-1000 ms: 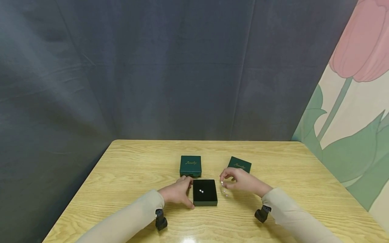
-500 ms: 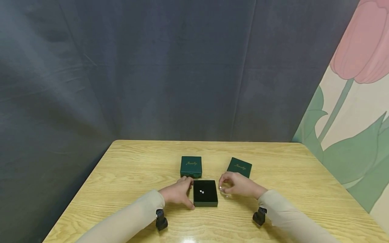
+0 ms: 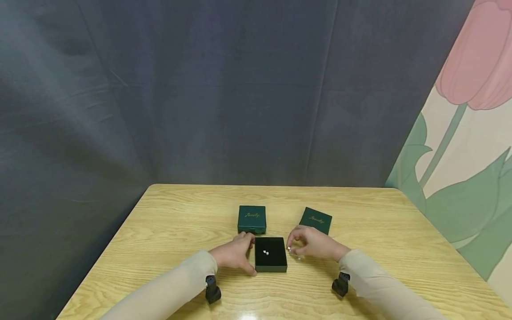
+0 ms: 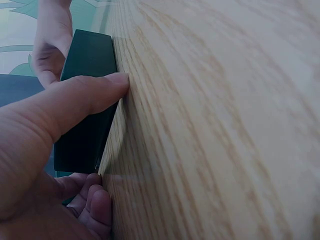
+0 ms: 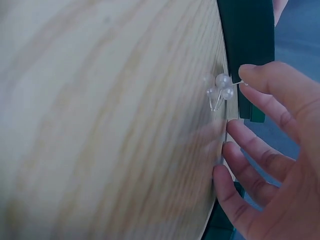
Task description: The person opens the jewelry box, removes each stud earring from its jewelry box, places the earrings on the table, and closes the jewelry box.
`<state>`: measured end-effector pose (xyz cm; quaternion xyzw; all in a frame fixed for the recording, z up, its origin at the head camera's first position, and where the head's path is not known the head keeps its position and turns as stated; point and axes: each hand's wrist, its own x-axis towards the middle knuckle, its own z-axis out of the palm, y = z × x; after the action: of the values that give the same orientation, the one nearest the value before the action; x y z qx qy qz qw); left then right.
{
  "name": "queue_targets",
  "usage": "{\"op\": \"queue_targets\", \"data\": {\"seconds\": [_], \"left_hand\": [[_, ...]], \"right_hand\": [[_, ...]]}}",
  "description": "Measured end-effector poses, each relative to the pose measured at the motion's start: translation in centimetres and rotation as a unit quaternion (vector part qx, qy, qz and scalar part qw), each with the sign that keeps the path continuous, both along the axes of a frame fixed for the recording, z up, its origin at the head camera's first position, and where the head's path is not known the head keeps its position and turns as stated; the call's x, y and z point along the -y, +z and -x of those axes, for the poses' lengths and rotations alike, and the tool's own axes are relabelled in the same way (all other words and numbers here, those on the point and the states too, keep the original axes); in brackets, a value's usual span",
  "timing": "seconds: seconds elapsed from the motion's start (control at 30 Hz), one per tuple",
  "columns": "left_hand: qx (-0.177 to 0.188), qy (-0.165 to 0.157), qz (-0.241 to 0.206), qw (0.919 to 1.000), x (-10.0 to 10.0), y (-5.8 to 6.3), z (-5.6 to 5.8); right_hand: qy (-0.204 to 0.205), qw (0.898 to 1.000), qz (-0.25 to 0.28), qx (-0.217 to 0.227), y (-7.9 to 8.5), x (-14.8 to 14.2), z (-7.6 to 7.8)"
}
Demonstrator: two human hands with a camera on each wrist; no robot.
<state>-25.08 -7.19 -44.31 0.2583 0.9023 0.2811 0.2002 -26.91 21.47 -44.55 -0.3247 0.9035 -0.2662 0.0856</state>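
Observation:
In the head view, a green jewelry box base [image 3: 270,268] with a black lining sits on the table, and a small silver-and-pearl earring [image 3: 266,252] lies inside it. My left hand [image 3: 235,254] holds this box at its left side, thumb at the near corner and fingers at the far one. In the left wrist view the thumb [image 4: 95,92] lies along the green wall. Just right of the box, my right hand [image 3: 314,243] pinches a pearl earring [image 5: 223,81] between thumb and index finger. Its pearls are close to the tabletop; the other fingertips touch the wood.
Behind the box base stands a closed green jewelry box [image 3: 251,218] with gold lettering. A green lettered lid [image 3: 316,220] lies at an angle beyond my right hand. Light wood table [image 3: 192,204] surrounds them, with a dark curtain [image 3: 240,98] behind.
My right hand has lowered and moved slightly toward me and left, bringing the pearl earring down to the tabletop beside the box. The left hand stays in place.

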Motion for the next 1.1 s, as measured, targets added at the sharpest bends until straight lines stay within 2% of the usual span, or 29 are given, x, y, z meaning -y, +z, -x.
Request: {"op": "queue_targets", "data": {"seconds": [0.33,0.83,1.1], "left_hand": [[-0.008,0.003,0.001,1.0000,-0.09,-0.05,-0.02],[-0.019,0.003,0.006,0.9998,-0.19,-0.15,0.08],[-0.013,0.005,0.001,0.9999,-0.19,-0.05,-0.05]], "right_hand": [[0.012,1.000,0.018,0.010,-0.31,-0.17,0.26],[0.009,1.000,-0.002,0.001,0.18,0.36,-0.19],[0.004,1.000,-0.015,-0.006,-0.20,0.46,-0.12]]}}
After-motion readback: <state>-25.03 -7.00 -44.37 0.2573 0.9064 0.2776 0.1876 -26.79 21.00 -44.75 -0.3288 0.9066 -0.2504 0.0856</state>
